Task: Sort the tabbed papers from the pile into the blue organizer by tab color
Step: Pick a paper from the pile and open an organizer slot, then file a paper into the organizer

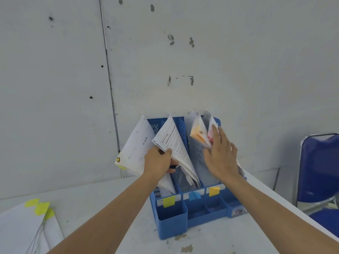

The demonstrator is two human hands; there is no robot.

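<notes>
Tabbed papers (135,147) standing already in the blue organizer (172,222), leaning back toward the wall (183,52); more of them lying flat in the pile (16,228) at the near left corner of the table (201,241). Left hand (157,162) closed around the lower edge of a printed sheaf (174,145), near the divider between the left and the middle compartment; not possible to tell to which of the two this sheaf belongs. Right hand (220,158) flat, fingers straight, laid on the papers with orange and pink tabs (197,133) in the right compartment; holding nothing, a little blurred.

Deciding relation for the next move, probably: pile down and to the left of both hands, well apart from the organizer, nearer to the left hand. Yellow-green tabs (41,208) visible on its top sheets, so likely meant for the left compartment, marked in front by the yellow-green label (168,201); blue label (194,196) on the middle, orange label (214,191) on the right. Long axis of the compartments running away from the body toward the wall, so a sheet probably to be turned on its edge and slid in from above.

White table, stained near the front edge. Grey wall with dark marks close behind the organizer. Blue chair (319,171) at the right, beside the table.
</notes>
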